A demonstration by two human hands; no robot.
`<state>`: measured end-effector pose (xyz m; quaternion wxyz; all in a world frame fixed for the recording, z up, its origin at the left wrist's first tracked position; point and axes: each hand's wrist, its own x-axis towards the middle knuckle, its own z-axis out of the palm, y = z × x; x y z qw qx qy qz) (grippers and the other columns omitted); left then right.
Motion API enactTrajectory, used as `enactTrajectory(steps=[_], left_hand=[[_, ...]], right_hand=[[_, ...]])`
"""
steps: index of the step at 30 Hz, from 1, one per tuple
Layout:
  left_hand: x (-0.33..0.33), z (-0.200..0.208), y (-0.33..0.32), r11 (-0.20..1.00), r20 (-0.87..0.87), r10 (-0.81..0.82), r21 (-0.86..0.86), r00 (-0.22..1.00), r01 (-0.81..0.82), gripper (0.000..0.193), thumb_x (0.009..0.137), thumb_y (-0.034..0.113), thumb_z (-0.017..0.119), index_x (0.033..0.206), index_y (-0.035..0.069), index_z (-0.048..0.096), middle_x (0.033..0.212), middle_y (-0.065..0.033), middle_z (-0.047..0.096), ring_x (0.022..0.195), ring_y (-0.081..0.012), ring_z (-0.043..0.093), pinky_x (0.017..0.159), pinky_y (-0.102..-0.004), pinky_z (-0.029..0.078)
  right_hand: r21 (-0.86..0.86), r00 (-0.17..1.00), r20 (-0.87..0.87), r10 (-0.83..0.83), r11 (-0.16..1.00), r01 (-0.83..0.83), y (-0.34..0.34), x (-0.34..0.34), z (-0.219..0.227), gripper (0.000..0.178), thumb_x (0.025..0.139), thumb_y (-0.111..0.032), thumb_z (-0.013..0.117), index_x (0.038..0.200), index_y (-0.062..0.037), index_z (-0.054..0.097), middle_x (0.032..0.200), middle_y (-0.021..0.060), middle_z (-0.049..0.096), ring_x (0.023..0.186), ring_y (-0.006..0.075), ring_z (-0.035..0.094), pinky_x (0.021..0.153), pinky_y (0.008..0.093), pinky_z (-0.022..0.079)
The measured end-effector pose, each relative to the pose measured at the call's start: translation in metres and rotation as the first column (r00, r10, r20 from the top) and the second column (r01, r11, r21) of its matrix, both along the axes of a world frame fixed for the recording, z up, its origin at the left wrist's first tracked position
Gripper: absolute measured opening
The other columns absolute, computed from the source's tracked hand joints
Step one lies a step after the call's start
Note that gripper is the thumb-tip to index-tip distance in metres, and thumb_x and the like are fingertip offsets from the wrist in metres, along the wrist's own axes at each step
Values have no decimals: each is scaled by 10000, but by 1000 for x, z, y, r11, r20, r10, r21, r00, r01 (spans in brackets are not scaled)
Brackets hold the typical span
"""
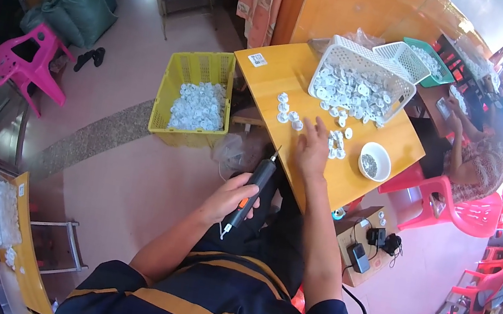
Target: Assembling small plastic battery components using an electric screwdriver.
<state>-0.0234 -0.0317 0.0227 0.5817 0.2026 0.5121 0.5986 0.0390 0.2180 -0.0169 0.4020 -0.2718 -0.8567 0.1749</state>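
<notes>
My left hand (228, 201) is wrapped round a black electric screwdriver (261, 177) with an orange button. Its thin bit points up and away, beside the near-left edge of the yellow-brown table (278, 72). Above the tabletop my right hand (312, 152) reaches forward, fingers stretched and apart, with nothing visible in it. It lies between a small cluster of round white plastic parts (284, 109) and more white parts (335, 147) on its right. A white bowl (387, 168) of small metal pieces, probably screws, stands farther right. At the back, a tilted white basket (401, 94) spills many similar parts.
A yellow crate (162, 100) of white parts stands left of the table. Below its right side sits a cardboard box (355, 272) with black power adapters (358, 257). Another person (479, 153) sits at the right on a pink chair (470, 211). A pink stool (43, 58) stands far left.
</notes>
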Motion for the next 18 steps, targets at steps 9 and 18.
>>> enactTrajectory(steps=[9,18], left_hand=[[8,-1,7,995,4,-102,-3,995,102,371,1029,224,509,1342,29,468,865,-81,646,614,-146,636,554,-268,534],[11,6,8,994,-35,-106,16,994,106,235,1004,212,553,1177,54,540,832,-59,617,612,-132,614,556,-271,523]], right_hand=[[-93,962,-34,-272,959,267,83,101,32,184,860,-79,644,1016,-37,731,915,195,717,815,371,703,771,458,555],[-25,741,622,-255,939,344,154,133,18,213,809,-269,666,885,-91,756,913,199,719,871,387,695,788,465,551]])
